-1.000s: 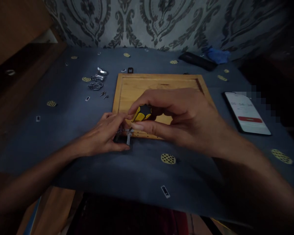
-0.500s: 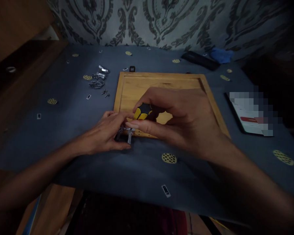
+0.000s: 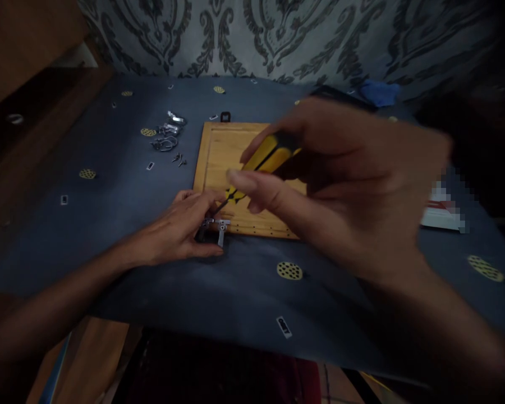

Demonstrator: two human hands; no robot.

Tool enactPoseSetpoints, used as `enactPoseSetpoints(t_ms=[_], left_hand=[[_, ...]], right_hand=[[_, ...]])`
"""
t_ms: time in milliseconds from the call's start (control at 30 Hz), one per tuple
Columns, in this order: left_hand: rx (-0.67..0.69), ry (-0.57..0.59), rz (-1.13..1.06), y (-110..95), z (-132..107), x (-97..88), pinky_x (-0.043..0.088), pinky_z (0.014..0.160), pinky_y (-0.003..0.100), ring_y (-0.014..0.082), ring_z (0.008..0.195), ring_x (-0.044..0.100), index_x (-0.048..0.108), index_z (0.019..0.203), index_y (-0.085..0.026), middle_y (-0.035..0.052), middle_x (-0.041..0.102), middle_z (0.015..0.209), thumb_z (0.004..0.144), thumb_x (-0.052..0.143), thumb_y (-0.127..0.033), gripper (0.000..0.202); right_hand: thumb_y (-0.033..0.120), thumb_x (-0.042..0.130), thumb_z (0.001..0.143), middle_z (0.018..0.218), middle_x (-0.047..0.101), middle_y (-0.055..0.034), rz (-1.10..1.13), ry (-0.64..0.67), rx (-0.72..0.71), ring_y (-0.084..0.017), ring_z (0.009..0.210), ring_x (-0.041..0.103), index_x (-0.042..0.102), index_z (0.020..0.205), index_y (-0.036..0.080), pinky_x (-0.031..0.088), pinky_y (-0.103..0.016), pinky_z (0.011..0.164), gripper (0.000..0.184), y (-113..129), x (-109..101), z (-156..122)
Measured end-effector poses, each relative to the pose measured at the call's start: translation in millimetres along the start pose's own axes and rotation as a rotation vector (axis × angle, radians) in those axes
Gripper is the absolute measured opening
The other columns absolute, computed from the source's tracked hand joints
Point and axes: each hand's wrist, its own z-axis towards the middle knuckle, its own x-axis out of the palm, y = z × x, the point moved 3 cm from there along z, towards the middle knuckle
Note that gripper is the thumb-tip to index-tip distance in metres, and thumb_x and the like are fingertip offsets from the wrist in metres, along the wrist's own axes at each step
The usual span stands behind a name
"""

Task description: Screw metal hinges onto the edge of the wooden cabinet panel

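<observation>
A wooden board (image 3: 219, 143) with a raised rim lies on a dark blue cloth (image 3: 109, 185). At its near left corner sits a small metal hinge (image 3: 217, 226). My left hand (image 3: 177, 231) rests on the cloth with its fingers closed around that hinge. My right hand (image 3: 345, 179), blurred by motion, is raised above the board and grips a yellow and black screwdriver (image 3: 264, 161). The screwdriver tilts down to the left, its thin shaft pointing at the hinge.
A heap of metal hinges (image 3: 168, 134) and loose screws (image 3: 179, 160) lies left of the board. A phone (image 3: 441, 213) with a lit screen lies at the right, a dark flat object (image 3: 340, 95) and blue cloth (image 3: 379, 92) at the back. A patterned wall stands behind.
My right hand has lifted up and toward the camera, tilting the screwdriver so more of its yellow handle shows. My left hand has stayed on the hinge.
</observation>
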Motion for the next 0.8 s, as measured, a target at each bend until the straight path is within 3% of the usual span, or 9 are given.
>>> enactPoseSetpoints(t_ms=[100,300,533,700,800], left_hand=[[-0.020,0.029,-0.019,-2,0,-2.2,0.047,0.110,0.055,0.0342,0.118,0.065,0.052,0.135,-0.026,0.0055,0.072,0.116,0.090,0.081,-0.052,0.059],[0.005,0.043,0.000,-6,0,-6.9,0.047,0.111,0.055,0.0336,0.119,0.067,0.050,0.134,-0.026,0.0058,0.072,0.120,0.093,0.080,-0.048,0.056],[0.012,0.043,0.020,-8,0,-5.2,0.048,0.109,0.053,0.0330,0.118,0.068,0.048,0.142,-0.026,0.0056,0.073,0.120,0.094,0.080,-0.045,0.061],[0.037,0.039,0.027,-10,1,-6.6,0.048,0.108,0.052,0.0314,0.113,0.069,0.051,0.135,-0.026,0.0033,0.072,0.114,0.095,0.078,-0.044,0.052],[0.043,0.034,0.028,-9,2,-5.8,0.050,0.105,0.052,0.0308,0.108,0.070,0.051,0.131,-0.026,0.0028,0.072,0.111,0.094,0.078,-0.045,0.050]], right_hand=[[0.037,0.079,0.102,0.080,0.069,0.0031,-0.018,-0.052,0.004,-0.014,0.068,0.072,0.061,0.086,0.031,0.058,-0.028,0.058,0.025,2,-4,1],[0.050,0.080,0.099,0.073,0.065,0.0025,0.006,0.074,-0.053,-0.012,0.062,0.062,0.061,0.081,0.027,0.051,-0.028,0.056,0.036,-10,1,3],[0.040,0.079,0.102,0.076,0.066,0.0040,0.027,0.105,-0.039,-0.012,0.066,0.062,0.063,0.086,0.022,0.051,-0.027,0.060,0.029,-13,8,-1],[0.048,0.076,0.103,0.074,0.066,0.0037,0.030,0.111,-0.052,-0.012,0.063,0.062,0.062,0.084,0.022,0.049,-0.027,0.058,0.036,-14,10,-1],[0.043,0.075,0.104,0.075,0.067,0.0044,0.010,0.124,-0.051,-0.011,0.064,0.064,0.062,0.086,0.022,0.050,-0.027,0.060,0.030,-14,9,-1]])
